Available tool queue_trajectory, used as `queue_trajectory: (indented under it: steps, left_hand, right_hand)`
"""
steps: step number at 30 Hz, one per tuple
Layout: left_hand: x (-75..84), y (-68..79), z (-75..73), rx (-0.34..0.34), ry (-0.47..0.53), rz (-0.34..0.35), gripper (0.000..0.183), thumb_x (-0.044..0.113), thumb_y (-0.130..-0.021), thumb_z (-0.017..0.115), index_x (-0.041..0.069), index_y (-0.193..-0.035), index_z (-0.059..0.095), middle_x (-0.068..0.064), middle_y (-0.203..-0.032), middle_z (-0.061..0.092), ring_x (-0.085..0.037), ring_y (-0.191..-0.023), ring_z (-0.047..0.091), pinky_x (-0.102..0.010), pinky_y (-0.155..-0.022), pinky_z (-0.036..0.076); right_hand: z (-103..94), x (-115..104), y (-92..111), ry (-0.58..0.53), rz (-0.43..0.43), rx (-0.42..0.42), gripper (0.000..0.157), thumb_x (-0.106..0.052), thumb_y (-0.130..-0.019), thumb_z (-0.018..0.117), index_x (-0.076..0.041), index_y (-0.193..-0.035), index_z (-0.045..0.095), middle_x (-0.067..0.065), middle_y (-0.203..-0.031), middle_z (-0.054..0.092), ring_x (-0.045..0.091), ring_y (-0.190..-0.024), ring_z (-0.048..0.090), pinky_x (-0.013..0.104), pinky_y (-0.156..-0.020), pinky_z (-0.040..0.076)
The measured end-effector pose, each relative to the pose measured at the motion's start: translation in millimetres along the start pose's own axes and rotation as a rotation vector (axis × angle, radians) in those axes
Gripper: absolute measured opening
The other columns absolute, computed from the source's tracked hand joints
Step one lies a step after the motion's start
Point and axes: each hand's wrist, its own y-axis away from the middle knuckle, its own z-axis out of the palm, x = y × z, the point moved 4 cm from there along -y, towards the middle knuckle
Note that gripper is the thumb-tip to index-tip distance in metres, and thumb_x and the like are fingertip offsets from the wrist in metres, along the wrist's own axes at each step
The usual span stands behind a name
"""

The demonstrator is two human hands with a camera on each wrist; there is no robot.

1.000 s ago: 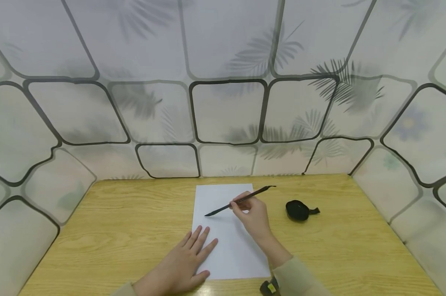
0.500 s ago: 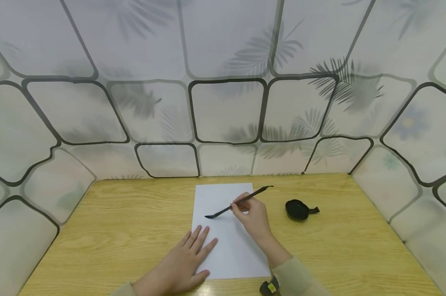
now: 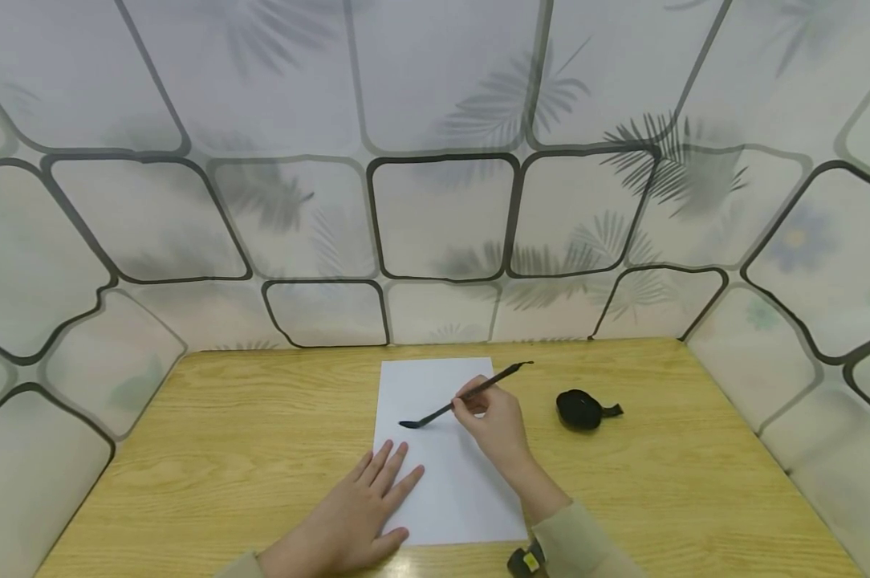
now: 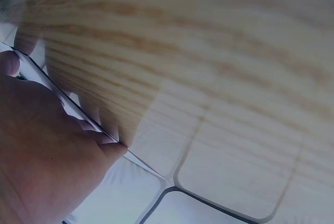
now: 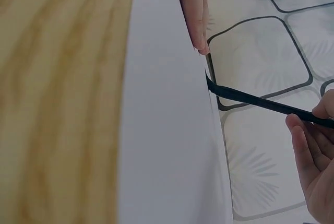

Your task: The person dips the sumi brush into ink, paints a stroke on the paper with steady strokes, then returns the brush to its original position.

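Here, the right hand [image 3: 500,421] pinches a brush [image 3: 434,415], yellow patch [image 3: 530,562] illegible.

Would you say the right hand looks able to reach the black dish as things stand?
Probably yes: nothing stands between the right hand and the black dish, though that hand holds the brush.

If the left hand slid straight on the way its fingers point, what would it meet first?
Probably the black brush tip, bent against the white paper just ahead of the left hand; the exact gap is hard to judge.
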Motion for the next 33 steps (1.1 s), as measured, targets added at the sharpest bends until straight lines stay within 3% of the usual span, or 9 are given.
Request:
queue_trajectory:
  steps: [4,11,24,33]
  left_hand:
    - [1.1,0.0,-2.5,-0.008,0.011,-0.003,0.074,0.063,-0.108,0.040,0.018,-0.167,0.035,-0.024,-0.172,0.032,-0.045,-0.157,0.036,-0.058,-0.123,0.040]
    - [4.4,0.1,-11.1,-0.088,-0.001,-0.034,0.075,0.061,-0.107,0.043,0.018,-0.168,0.034,-0.022,-0.174,0.028,-0.041,-0.160,0.031,-0.056,-0.126,0.038]
    - [3.9,0.4,-8.2,-0.037,-0.012,-0.014,0.074,0.060,-0.108,0.042,0.018,-0.167,0.034,-0.023,-0.173,0.030,-0.043,-0.159,0.034,-0.057,-0.124,0.040]
    - [-1.7,0.9,7.0,0.044,-0.039,0.016,0.073,0.064,-0.109,0.036,0.018,-0.166,0.035,-0.023,-0.172,0.033,-0.043,-0.157,0.037,-0.056,-0.122,0.042]
  right_hand:
    - [-1.4,-2,0,0.012,-0.022,0.004,0.012,0.004,-0.089,0.077,-0.007,-0.088,0.073,0.007,-0.084,0.077,0.019,-0.074,0.076,0.021,-0.070,0.061]
    - [-2.1,-2,0,0.040,-0.039,0.007,0.013,0.005,-0.088,0.077,-0.007,-0.089,0.073,0.007,-0.085,0.077,0.020,-0.075,0.077,0.022,-0.070,0.062]
    - [-5.0,-2,-1,0.064,-0.073,0.032,0.012,0.004,-0.088,0.078,-0.006,-0.088,0.073,0.006,-0.083,0.077,0.018,-0.073,0.076,0.024,-0.069,0.062]
    - [-10.0,1,0,0.062,-0.067,0.051,0.010,0.003,-0.087,0.078,-0.006,-0.088,0.073,0.006,-0.082,0.077,0.014,-0.072,0.075,0.023,-0.068,0.061]
